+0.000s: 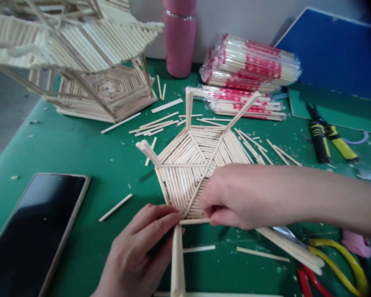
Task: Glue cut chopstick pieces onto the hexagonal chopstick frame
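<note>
A six-sided base of pale wooden sticks (179, 181) lies on the green table, with stick posts standing up from its corners. My left hand (145, 239) is closed at the near-left corner, fingertips pressed around the joint by the near post (177, 264). Along the base's front edge runs a short wooden stick (193, 221). Its right end is pinched in my right hand (231, 198), which reaches across from the right and hides part of the base. Another stick post (290, 247) leans out beneath my right wrist.
A larger stick pavilion (111, 86) stands at the back left, near a pink bottle (179, 45). Wrapped chopstick packs (250, 66) are piled behind. Black-and-yellow pliers (327, 136), yellow-handled scissors (343, 255) and loose sticks lie rightward. A phone (34, 231) lies left.
</note>
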### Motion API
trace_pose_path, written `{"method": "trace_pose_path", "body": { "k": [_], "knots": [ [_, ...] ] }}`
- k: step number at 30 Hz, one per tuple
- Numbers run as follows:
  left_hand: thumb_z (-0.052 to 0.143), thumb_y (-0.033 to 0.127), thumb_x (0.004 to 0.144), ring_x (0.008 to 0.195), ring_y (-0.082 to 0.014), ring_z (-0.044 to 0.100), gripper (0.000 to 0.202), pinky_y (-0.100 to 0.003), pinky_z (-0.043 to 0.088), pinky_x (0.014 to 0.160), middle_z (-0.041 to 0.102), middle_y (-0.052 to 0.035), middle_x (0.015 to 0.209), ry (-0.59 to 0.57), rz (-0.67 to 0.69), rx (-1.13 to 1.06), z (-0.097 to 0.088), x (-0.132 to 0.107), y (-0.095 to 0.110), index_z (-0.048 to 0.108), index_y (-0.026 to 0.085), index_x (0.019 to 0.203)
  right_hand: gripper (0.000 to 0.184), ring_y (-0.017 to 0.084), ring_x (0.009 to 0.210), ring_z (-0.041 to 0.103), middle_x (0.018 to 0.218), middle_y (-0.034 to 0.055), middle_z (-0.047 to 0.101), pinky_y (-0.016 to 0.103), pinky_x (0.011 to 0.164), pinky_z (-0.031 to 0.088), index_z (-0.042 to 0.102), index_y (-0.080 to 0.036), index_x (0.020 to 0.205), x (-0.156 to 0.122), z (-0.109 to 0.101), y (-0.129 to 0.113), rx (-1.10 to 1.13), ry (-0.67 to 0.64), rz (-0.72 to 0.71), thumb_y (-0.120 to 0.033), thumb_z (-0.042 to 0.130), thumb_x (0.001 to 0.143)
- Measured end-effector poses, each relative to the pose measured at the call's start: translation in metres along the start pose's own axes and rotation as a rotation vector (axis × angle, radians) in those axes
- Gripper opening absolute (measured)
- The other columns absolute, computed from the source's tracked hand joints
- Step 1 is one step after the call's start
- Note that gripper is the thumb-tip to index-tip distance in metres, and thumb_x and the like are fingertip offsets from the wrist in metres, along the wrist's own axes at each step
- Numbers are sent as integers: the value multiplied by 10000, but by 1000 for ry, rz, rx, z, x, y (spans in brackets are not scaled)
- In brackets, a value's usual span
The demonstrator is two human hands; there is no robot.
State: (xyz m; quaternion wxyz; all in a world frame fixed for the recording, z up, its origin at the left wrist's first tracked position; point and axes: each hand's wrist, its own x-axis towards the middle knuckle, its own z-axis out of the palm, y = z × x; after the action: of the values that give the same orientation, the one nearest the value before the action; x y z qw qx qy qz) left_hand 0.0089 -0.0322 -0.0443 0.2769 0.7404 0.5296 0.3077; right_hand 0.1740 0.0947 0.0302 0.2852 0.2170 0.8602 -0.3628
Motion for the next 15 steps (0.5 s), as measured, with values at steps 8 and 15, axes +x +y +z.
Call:
{"method": "trace_pose_path", "body": {
  "k": [8, 15],
  "knots": [
    [526, 144, 783, 797, -89, 619, 238, -129, 473, 685, 625, -11, 956, 29, -44, -11, 2, -6, -3, 588, 217, 1001, 139, 67, 443, 414, 544, -36, 551, 184, 410, 263, 607, -189, 626, 2, 2, 0, -8, -14, 13, -177, 510, 725],
    [522, 119, 778, 765, -81, 632, 215, -111, 480, 656, 642, -2, 919, 21, -15, -14, 0, -1, 1, 605, 214, 953, 134, 65, 436, 407, 535, -35, 553, 180, 408, 265, 619, -188, 624, 3, 1, 1, -7, -18, -3, -159, 517, 705]
  ]
}}
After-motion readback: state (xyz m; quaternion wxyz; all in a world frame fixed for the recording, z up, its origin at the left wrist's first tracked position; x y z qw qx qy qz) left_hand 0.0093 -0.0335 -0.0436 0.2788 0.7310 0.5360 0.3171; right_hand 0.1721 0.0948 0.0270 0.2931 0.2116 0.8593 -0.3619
